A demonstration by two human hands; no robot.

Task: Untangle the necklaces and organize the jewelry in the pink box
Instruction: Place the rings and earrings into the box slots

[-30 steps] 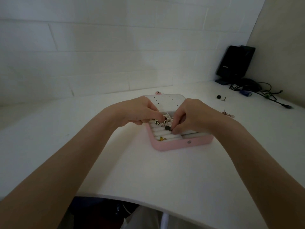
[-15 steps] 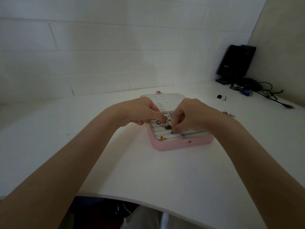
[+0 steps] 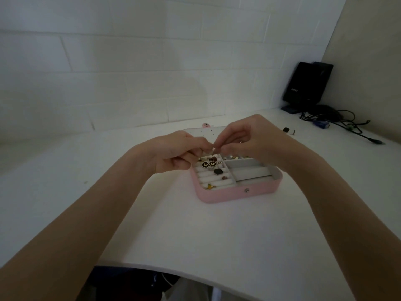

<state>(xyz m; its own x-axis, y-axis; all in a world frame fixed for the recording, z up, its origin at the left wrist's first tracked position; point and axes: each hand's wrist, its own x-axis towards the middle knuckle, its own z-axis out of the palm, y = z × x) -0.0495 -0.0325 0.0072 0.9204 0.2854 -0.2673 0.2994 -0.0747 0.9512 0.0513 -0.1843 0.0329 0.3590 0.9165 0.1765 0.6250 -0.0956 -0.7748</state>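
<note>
The pink box point(image 3: 236, 193) lies open on the white tabletop point(image 3: 217, 231) just right of the frame's centre, its lid point(image 3: 195, 132) folded back flat behind it toward the wall. In its left section, white ring rolls carry two black round butterfly studs point(image 3: 208, 164), a dark hexagonal piece point(image 3: 217, 171), a small reddish piece point(image 3: 224, 177) and a yellow piece point(image 3: 210, 186) near the front edge; the compartments on its right side look mostly bare, with small gold and silver bits point(image 3: 233, 157) in the rear one. Above the back of the box both hands meet, raised off the tray. The left hand point(image 3: 175, 152) comes in from the lower left with its fingers curled under and thumb and forefinger pressed together at the tip. The right hand point(image 3: 245, 137) arches over from the right, wrist higher, its thumb and forefinger pinched down toward the same spot. Between the two grips sits a tiny pale metal piece point(image 3: 213, 150), too small to name; each grip is closed tight on it. Toward the upper right, well apart from the box, small dark bits point(image 3: 286, 129) lie on the tabletop, and farther back a black device point(image 3: 307, 85) leans in the corner with tangled cables point(image 3: 338, 122).
</note>
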